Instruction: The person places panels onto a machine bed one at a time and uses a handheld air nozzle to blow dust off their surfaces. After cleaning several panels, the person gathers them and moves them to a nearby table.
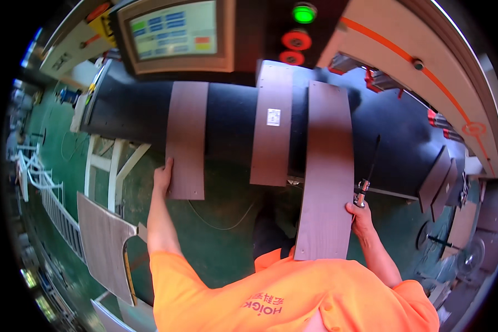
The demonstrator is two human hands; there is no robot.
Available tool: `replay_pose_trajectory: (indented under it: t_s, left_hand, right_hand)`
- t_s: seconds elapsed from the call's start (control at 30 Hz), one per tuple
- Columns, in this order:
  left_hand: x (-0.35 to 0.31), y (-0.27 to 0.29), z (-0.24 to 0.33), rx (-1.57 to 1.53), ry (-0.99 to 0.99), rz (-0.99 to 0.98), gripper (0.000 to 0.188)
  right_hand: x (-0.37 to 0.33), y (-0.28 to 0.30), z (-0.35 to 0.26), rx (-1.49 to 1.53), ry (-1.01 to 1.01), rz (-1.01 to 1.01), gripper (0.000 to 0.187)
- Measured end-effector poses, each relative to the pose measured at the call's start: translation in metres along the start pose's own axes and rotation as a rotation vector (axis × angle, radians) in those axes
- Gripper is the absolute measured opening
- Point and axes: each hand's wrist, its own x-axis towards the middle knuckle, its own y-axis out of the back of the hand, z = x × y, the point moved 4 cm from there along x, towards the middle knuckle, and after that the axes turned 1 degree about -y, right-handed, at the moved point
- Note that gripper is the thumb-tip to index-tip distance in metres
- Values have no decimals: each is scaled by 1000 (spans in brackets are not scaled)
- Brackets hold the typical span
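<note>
A brown wood-grain panel (187, 141) lies across the dark conveyor belt and sticks out over its near edge. My left hand (162, 177) grips its left edge, thumb on top, with the fingers partly hidden beneath. On the right, a longer brown panel (327, 171) reaches from the belt back to my shirt. My right hand (361, 217) is closed at its right edge, beside a tool (362, 193) with a long, thin dark shaft and shiny collar that points up from the fist. Between these two lies a third panel (270, 149) with a white label, touched by neither hand.
The dark belt (232, 116) runs under a machine with a lit screen (174, 30), a green light (304, 13) and red buttons (296, 40). Red-tipped parts (377, 80) sit above the belt. A curved panel (106, 243) stands at lower left. Smaller brown panels (436, 174) are at right.
</note>
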Motion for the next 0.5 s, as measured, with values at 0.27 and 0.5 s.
replay_pose_trajectory:
  t_s: [0.27, 0.5]
  left_hand:
    - [-151, -7, 7, 26, -93, 50, 58]
    - [-279, -77, 83, -112, -82, -149, 56]
  right_hand:
    - [63, 121, 3, -17, -37, 209, 19]
    - [96, 188, -63, -596, 260, 394, 33]
